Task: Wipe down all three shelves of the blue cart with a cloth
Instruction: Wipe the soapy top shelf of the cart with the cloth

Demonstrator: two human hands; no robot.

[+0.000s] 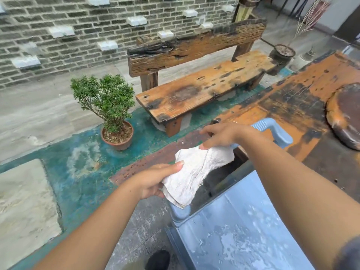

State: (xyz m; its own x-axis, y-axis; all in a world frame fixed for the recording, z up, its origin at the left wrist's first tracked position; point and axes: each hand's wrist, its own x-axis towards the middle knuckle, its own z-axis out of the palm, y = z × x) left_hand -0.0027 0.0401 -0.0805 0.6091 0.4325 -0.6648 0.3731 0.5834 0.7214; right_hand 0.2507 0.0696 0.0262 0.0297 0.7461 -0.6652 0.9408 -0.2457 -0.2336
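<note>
A white cloth point(196, 172) lies draped over the handle of the light blue cart point(233, 230), stretched between both hands. My left hand point(155, 180) grips its lower end, thumb on top. My right hand point(222, 136) pinches its upper end near the far bend of the cart handle point(276, 131). The cart's top shelf shows at the lower right, its blue surface streaked with white smears. The lower shelves are hidden.
A worn wooden table point(303, 106) stands right behind the cart. A wooden bench point(198, 88) sits beyond it, by a brick wall. A potted shrub point(113, 114) stands on the green floor at the left. A dark shoe point(157, 260) shows at the bottom.
</note>
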